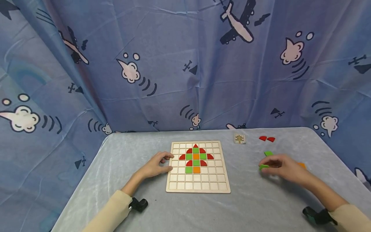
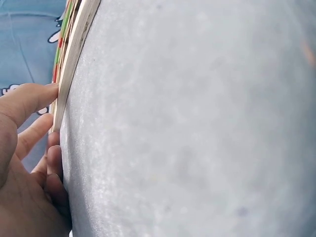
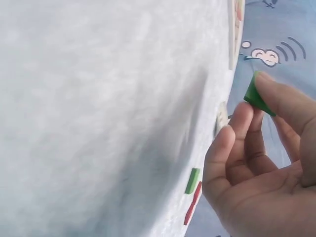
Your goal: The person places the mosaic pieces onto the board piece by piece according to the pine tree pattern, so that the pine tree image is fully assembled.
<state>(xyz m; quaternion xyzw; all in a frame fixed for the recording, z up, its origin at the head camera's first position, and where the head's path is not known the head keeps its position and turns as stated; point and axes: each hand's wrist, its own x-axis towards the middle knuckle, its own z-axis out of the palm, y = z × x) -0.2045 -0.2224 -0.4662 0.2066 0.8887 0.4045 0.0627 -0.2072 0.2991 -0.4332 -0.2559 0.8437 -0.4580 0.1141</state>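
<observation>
My right hand (image 1: 282,167) pinches a green tile (image 3: 257,95) between thumb and fingertips, above the right side of the table. Behind that hand lies another green tile (image 1: 268,153), and an orange tile (image 1: 302,165) shows partly past its back. My left hand (image 1: 156,165) rests with thumb and fingertips at the left edge of the wooden grid board (image 1: 215,186); in the left wrist view the fingertips touch the board's rim (image 2: 71,69). Red, green and orange tiles fill several squares of the board, with a red triangle (image 1: 195,146) on top and an orange square (image 1: 196,169) in the lowest filled row.
A small patterned card (image 1: 239,139) lies behind the board's right corner. Two red quarter-round tiles (image 1: 267,139) sit near the table's back right. A grey cloth (image 1: 139,206) covers the table, and a blue printed curtain (image 1: 162,64) hangs behind it.
</observation>
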